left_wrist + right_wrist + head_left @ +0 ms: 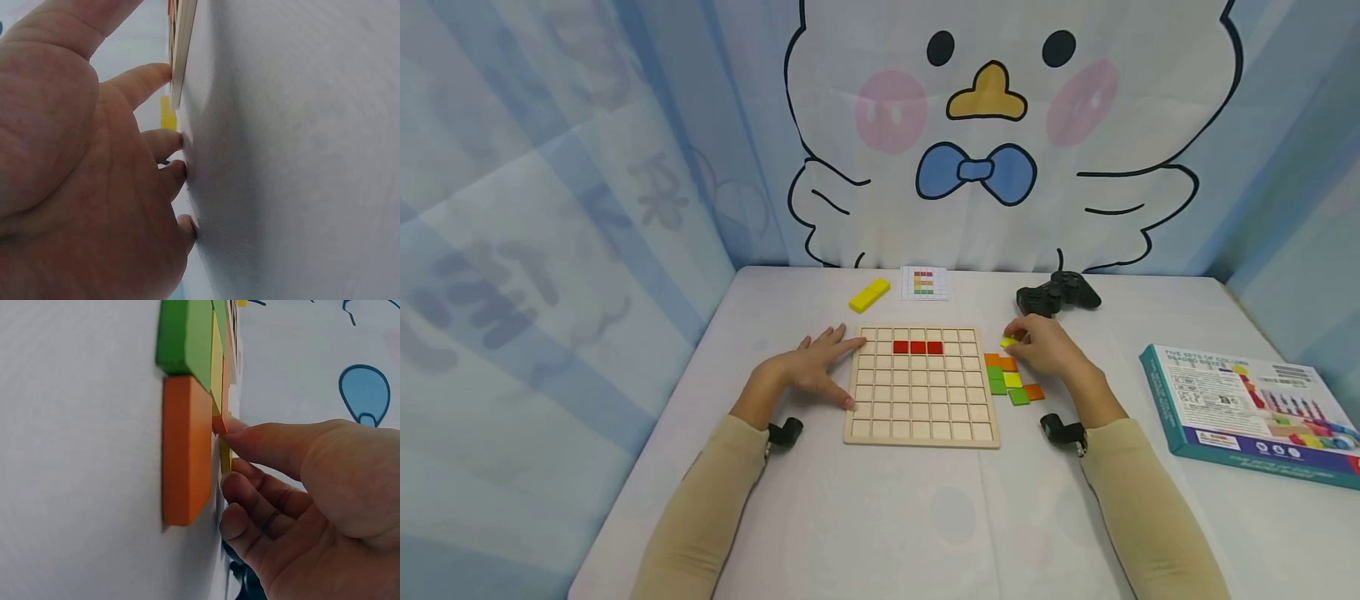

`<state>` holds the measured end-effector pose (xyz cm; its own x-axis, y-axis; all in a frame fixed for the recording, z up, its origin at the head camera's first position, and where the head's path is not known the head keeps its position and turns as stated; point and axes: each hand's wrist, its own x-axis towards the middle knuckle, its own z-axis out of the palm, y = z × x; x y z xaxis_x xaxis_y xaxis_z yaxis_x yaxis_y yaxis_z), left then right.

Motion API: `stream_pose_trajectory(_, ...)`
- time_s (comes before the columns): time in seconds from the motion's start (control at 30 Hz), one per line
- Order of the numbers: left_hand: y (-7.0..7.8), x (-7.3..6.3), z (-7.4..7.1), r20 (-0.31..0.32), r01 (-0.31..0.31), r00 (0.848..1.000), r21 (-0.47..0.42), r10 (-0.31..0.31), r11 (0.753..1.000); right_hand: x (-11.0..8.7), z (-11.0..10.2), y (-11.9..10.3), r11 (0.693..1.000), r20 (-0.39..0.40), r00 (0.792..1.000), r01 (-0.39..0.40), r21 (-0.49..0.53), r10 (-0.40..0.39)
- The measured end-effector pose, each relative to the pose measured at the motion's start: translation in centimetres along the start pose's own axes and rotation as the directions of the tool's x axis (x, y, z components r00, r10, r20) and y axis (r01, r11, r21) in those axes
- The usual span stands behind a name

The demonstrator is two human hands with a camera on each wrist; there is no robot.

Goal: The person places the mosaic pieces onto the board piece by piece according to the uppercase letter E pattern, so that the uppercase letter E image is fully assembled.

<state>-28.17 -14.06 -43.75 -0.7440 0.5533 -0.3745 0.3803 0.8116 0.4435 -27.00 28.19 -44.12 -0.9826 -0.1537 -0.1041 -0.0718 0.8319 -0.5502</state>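
Observation:
A wooden grid board point(917, 421) lies flat in the middle of the table, with three red square tiles point(917, 347) side by side in its second row. My left hand point(808, 365) is spread at the board's left side, its index finger and thumb touching the edge. Just right of the board, my right hand point(1043, 343) pinches a yellow tile point(1008, 342) between thumb and fingers; the right wrist view shows that yellow tile point(225, 455) partly hidden by the fingertips. Beside it lie orange point(1034, 392), green point(1018, 397) and yellow point(1012, 380) tiles in a loose cluster.
Behind the board are a yellow block point(869, 295) and a small pattern card point(924, 283) with coloured squares. A black game controller point(1058, 293) sits beyond my right hand. At the far right lies a boxed set point(1255, 412). Printed curtains point(985, 233) stand along the table's back.

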Motion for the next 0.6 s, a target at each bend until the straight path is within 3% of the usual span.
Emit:
stream_pose_trajectory(0.37, -0.20, 0.17, 0.11, -0.004, -0.004, 1.000, 0.000, 0.004, 1.000, 0.07, 0.05, 0.02, 1.000, -0.004, 1.000, 0.004, -0.002, -0.004)
stream_pose_trajectory(0.6, -0.13, 0.12, 0.10, -0.003, -0.004, 1.000, 0.003, 0.004, 1.000, -0.07, -0.03, 0.14, 0.999, -0.047, 0.998, 0.032, 0.033, -0.030)
